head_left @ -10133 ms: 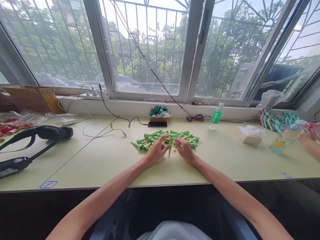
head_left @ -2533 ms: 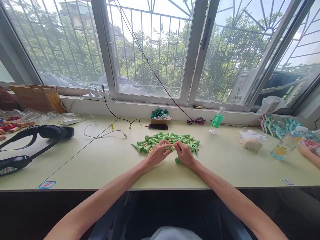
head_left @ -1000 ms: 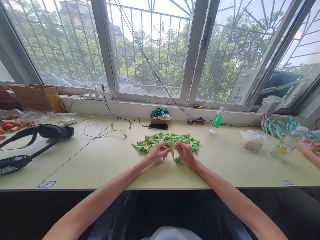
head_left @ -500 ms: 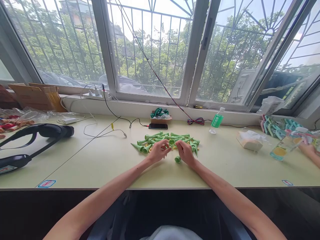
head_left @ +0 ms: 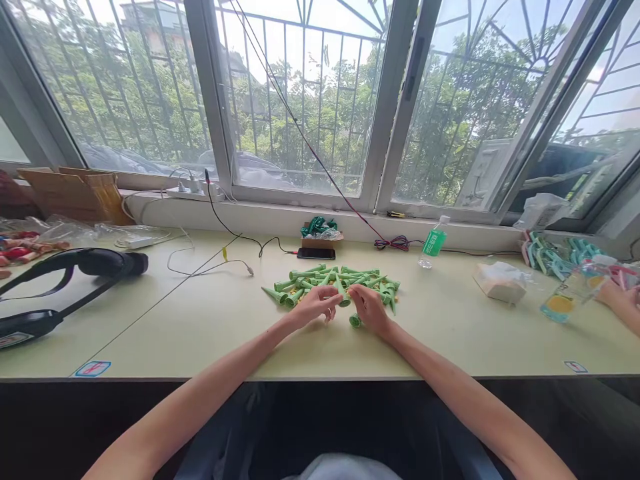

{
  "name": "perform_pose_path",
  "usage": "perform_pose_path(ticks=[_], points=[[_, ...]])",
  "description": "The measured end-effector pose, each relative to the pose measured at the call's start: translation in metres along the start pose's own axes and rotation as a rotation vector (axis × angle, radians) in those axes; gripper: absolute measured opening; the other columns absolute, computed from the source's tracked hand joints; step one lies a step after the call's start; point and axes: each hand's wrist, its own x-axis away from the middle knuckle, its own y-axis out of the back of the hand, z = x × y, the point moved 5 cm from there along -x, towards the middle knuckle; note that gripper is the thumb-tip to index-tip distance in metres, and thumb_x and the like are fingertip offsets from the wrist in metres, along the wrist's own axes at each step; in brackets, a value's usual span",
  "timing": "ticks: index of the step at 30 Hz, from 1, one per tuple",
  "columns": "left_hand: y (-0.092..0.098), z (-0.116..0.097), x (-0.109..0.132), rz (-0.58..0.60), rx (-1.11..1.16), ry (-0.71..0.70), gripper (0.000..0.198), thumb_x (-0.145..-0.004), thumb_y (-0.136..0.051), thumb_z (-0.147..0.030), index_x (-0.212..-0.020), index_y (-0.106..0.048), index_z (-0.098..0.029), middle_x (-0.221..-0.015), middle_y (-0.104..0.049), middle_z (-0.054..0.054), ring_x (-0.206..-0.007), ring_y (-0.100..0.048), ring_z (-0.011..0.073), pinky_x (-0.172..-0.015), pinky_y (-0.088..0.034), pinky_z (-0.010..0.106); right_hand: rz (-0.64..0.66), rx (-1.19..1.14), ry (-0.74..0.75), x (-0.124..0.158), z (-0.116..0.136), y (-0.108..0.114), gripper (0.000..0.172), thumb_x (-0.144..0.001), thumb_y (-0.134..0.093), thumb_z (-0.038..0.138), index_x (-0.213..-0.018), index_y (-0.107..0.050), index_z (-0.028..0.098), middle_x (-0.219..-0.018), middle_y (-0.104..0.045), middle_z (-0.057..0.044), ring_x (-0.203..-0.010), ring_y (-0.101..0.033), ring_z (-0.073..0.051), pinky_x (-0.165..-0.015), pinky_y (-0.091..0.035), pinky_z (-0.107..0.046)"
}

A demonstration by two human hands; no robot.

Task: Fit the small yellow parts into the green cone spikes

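Over it tips! The green, plastic-looking cone (head_left: pixel 344 299) pinched in the left hand (head_left: pixel 314 306) has swung its wide mouth downward, point now far, leaving the rim beside the right hand (head_left: pixel 369 309); whether those narrowed fingers grip anything, I can't tell. Another flared green cone (head_left: pixel 355 321) lies on the pale counter (head_left: pixel 400 347), nearer than the heaped green cones (head_left: pixel 323 275).

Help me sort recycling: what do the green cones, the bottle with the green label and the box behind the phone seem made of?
The green cones: probably molded plastic, satin finish, going by even color and hollow ends. The bottle: likely glossy plastic, see-through toward its base. The box: apparently matte cardboard, from its plain brown wall.
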Motion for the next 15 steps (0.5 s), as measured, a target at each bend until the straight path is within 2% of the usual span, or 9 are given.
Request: perform_pose_path(ticks=[3,5,7,13,15], points=[[0.005,-0.003,0.001,-0.114,-0.292,-0.133,0.04,-0.08,-0.063,-0.055,-0.082,-0.056,-0.016,-0.059,-0.052,-0.003,-0.046,-0.049,0.0085,-0.046,-0.04,0.021,0.03,0.004,0.006,0.0,-0.003,-0.003,0.03,-0.099,-0.038,0.028,-0.071,-0.047,0.019,-0.063,-0.046,0.002,-0.055,-0.039,-0.011,-0.056,-0.033,-0.023],[0.01,-0.007,0.002,-0.261,-0.51,-0.286,0.036,-0.078,-0.066,-0.051,-0.077,-0.058,-0.016,-0.073,-0.055,-0.001,-0.05,-0.046,0.0065,-0.049,-0.04,0.021,0.055,0.022,-0.01,0.001,-0.006,-0.005,0.032,-0.099,-0.038,0.029,-0.069,-0.044,0.019,-0.062,-0.044,0.003,-0.055,-0.038,-0.011,-0.056,-0.031,-0.023],[0.011,-0.006,0.002,-0.325,-0.631,-0.367,0.032,-0.081,-0.064,-0.048,-0.078,-0.06,-0.016,-0.08,-0.055,0.0,-0.054,-0.045,0.0067,-0.05,-0.04,0.02,0.063,0.039,-0.035,0.002,-0.008,-0.007,0.032,-0.099,-0.038,0.03,-0.069,-0.043,0.019,-0.06,-0.042,0.003,-0.054,-0.036,-0.011,-0.055,-0.031,-0.023],[0.008,-0.005,-0.002,-0.342,-0.693,-0.376,0.029,-0.088,-0.056,-0.045,-0.1,-0.061,-0.019,-0.084,-0.056,0.001,-0.057,-0.046,0.008,-0.053,-0.042,0.021,-0.001,0.056,-0.1,0.001,-0.012,-0.005,0.03,-0.099,-0.036,0.032,-0.075,-0.047,0.019,-0.06,-0.043,0.004,-0.052,-0.036,-0.01,-0.054,-0.03,-0.022],[0.006,-0.007,-0.002,-0.36,-0.666,-0.362,0.03,-0.091,-0.05,-0.045,-0.101,-0.058,-0.019,-0.081,-0.057,0.0,-0.056,-0.046,0.0083,-0.052,-0.04,0.02,-0.044,0.067,-0.119,0.001,-0.013,-0.002,0.028,-0.1,-0.036,0.032,-0.078,-0.049,0.019,-0.06,-0.044,0.004,-0.052,-0.036,-0.01,-0.054,-0.03,-0.022]])
